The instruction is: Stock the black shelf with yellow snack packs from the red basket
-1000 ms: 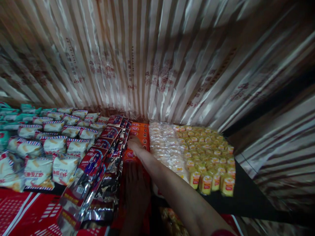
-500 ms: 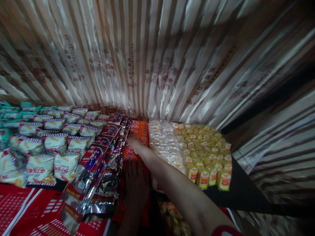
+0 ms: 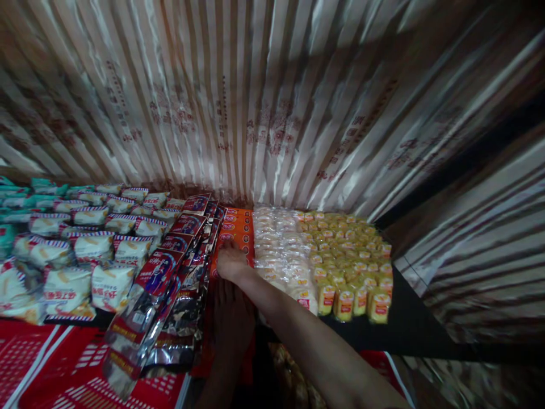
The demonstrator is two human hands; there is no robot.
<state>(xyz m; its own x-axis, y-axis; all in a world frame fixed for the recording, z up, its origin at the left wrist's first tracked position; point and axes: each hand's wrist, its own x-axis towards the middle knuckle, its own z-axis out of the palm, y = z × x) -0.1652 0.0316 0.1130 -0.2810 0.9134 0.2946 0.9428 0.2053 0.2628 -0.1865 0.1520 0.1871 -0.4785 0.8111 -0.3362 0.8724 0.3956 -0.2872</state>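
Observation:
A row of orange packets [image 3: 238,230] runs back to the wall in the middle of the shelf. My right hand [image 3: 230,262] lies on top of this row, fingers curled down onto the packets. Its bare forearm reaches in from the lower right. My left hand [image 3: 232,318] sits just in front of it in deep shadow, fingers stretched flat against the front of the same row. Dark red and silver foil bags [image 3: 170,272] lean in an overlapping line right beside both hands on the left.
White snack bags with red and blue edging [image 3: 85,250] fill the left, with teal bags [image 3: 17,196] behind. Clear-wrapped pale cakes [image 3: 276,244] and small yellow packs [image 3: 353,267] lie on the right. A striped foil sheet [image 3: 272,102] backs the shelf. Red printed cartons [image 3: 42,363] front it.
My right hand has drawn back a little toward me along the orange row and its fingers have curled. The left hand stays where it was in the shadow.

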